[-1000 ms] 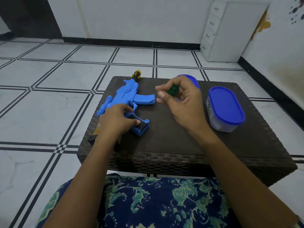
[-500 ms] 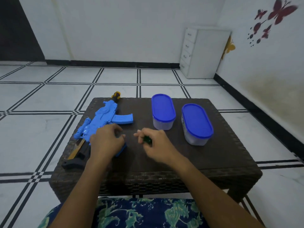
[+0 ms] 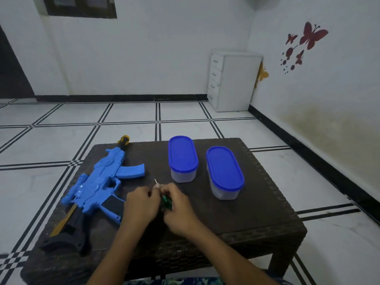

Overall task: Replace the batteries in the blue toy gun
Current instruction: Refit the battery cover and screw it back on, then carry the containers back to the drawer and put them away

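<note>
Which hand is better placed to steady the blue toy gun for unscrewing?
Left. The left hand lies nearest the blue toy gun, by its grip; the right hand grips the green screwdriver.

Table [image 3: 257, 219]: dark woven wicker, low, standing on tiled floor [image 3: 61, 140].
Left side: blue gun [image 3: 98, 186], lying flat, muzzle at far edge, black stock at near-left corner.
Right of centre: two clear, blue-lidded tubs, side by side, apart: left tub [image 3: 183, 159], right tub [image 3: 225, 171].

garb: lap cloth [image 3: 174, 282] | dk blue, green print | forearms [image 3: 115, 258] bare
</note>
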Demonstrator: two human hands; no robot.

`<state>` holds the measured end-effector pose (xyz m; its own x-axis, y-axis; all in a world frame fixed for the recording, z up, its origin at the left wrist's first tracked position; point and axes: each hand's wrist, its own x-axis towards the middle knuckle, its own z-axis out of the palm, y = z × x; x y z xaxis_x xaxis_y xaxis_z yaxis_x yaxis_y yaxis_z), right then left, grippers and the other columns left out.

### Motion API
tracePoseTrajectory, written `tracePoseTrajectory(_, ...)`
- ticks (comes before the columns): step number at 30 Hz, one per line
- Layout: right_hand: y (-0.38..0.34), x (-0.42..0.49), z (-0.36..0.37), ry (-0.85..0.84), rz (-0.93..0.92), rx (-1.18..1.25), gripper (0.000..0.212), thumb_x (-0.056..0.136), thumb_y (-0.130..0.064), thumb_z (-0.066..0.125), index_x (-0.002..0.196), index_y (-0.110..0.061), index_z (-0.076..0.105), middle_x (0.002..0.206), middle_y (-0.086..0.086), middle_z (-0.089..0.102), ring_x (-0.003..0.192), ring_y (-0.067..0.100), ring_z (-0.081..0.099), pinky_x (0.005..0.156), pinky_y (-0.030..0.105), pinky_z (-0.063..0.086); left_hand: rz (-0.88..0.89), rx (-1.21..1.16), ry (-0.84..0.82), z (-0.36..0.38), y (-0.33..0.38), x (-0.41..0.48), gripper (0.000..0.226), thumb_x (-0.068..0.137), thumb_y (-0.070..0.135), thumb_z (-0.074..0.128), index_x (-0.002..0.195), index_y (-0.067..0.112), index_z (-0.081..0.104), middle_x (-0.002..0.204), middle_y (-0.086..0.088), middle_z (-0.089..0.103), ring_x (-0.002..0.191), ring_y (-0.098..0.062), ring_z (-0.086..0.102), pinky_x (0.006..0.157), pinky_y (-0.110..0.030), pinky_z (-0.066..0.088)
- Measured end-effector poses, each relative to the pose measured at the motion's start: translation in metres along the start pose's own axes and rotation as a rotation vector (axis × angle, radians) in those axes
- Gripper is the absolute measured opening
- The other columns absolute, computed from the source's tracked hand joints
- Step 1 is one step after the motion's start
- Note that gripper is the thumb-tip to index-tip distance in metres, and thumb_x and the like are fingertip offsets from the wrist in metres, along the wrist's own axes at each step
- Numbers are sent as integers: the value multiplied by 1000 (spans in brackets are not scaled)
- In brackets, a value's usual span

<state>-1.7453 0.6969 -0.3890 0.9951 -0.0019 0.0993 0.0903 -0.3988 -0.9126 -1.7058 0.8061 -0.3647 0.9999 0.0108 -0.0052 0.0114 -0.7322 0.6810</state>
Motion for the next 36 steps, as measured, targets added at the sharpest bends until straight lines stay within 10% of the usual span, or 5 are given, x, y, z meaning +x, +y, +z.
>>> tracePoseTrajectory(9, -1, -2, -18, 21, 88, 243, 52, 86, 16, 43, 109, -30, 38, 124, -15, 48, 111, -11, 50, 101, 21, 46, -480, -672, -382, 10, 29, 3, 13, 92, 11, 55, 97, 2, 63, 90, -23, 64, 82, -31, 62, 65, -41, 53)
tracePoseTrajectory(13, -6, -3, -25, 12, 86, 255, 57, 85, 13, 42, 111, -37, 36, 131, -12, 45, 112, -21, 44, 92, 5, 39, -422, -700, -355, 11, 42, 0, 14, 94, 13, 55, 94, 1, 63, 89, -24, 63, 79, -30, 61, 64, -36, 50)
tracePoseTrajectory(25, -26, 1, -16, 259, -53, 19, 45, 78, -18, 48, 106, -53, 50, 124, -24, 54, 120, -9, 48, 103, 22, 43, -158, -708, -215, 0, 37, -1, 16, 88, -3, 58, 77, -3, 70, 81, -28, 68, 66, -22, 61, 49, -20, 48)
tracePoseTrajectory(31, -14, 19, -12, 664, -358, -277, 39, 73, -25, 57, 107, -41, 48, 141, -27, 40, 140, -2, 29, 105, 12, 35, -253, -815, -93, 2, 34, 20, 17, 93, -5, 49, 100, -13, 63, 88, -23, 66, 68, -24, 66, 63, -32, 47)
tracePoseTrajectory(36, -16, 32, -25, 730, -250, -428, 48, 76, -34, 51, 119, -47, 36, 155, -31, 3, 145, -2, -4, 108, 17, 15, -279, -832, 65, 15, 33, 28, 14, 95, 5, 50, 90, -3, 61, 77, -23, 63, 61, -29, 52, 58, -32, 38)
